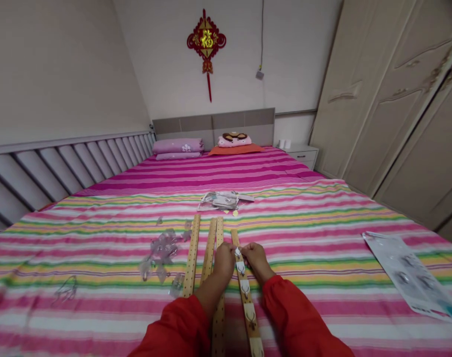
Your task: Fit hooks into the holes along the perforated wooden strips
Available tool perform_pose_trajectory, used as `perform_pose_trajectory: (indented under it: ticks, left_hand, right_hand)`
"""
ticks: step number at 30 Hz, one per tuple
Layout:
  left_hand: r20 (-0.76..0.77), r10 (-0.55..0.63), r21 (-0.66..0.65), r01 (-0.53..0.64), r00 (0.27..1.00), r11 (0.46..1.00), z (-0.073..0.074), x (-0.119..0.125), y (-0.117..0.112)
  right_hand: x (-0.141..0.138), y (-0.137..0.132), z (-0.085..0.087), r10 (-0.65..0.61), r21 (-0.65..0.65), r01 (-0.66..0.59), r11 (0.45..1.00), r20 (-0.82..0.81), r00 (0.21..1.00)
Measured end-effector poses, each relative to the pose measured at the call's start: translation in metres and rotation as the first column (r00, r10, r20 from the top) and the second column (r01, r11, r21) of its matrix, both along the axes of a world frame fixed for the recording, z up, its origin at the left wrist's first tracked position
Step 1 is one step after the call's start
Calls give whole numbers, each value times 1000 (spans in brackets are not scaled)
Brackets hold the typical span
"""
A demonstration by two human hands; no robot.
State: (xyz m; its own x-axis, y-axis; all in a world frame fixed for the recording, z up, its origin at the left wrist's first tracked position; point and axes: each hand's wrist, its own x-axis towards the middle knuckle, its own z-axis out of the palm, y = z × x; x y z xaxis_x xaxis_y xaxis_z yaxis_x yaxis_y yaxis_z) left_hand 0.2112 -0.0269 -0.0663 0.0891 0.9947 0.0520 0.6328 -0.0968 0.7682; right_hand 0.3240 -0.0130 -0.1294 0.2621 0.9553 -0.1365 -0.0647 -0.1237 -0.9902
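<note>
A wooden strip (247, 297) lies lengthwise on the striped bedspread, with several white adhesive hooks (245, 288) set in a row along it. At the farthest hook (238, 253) in the row, my left hand (223, 262) is closed, its fingertips pressed to the left edge. From the other side my right hand (256, 258) pinches at the same hook, fingers closed. The fingertips partly cover the hook's edges. Left of this strip are more wooden strips with rows of small holes (191, 258), some partly behind my left forearm.
Small clear plastic pieces (165, 248) lie scattered at left, near a thin looped item (68, 287). Beyond the strips sits a clear plastic packet (222, 200). A flat hook package (408, 272) rests at right. Folded bedding (178, 146) is by the headboard (244, 121).
</note>
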Motion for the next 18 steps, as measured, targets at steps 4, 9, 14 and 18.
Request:
perform_pose_trajectory:
  ticks: [4,9,14,18]
  left_hand:
    - [36,11,-3,-11,999,1000,-1,0,-2]
    - [136,15,-6,-14,991,1000,-1,0,-2]
    - [253,64,-19,-61,965,998,-3,0,-7]
    - [317,123,-51,-112,940,992,-15,7,-18]
  right_hand:
    - [1,0,0,13,-8,-13,1000,22,1000]
    - [1,-9,6,45,32,-45,998,25,999]
    - [4,-21,6,95,48,-97,994,37,995]
    - [5,-29,2,105,50,-109,993,64,992]
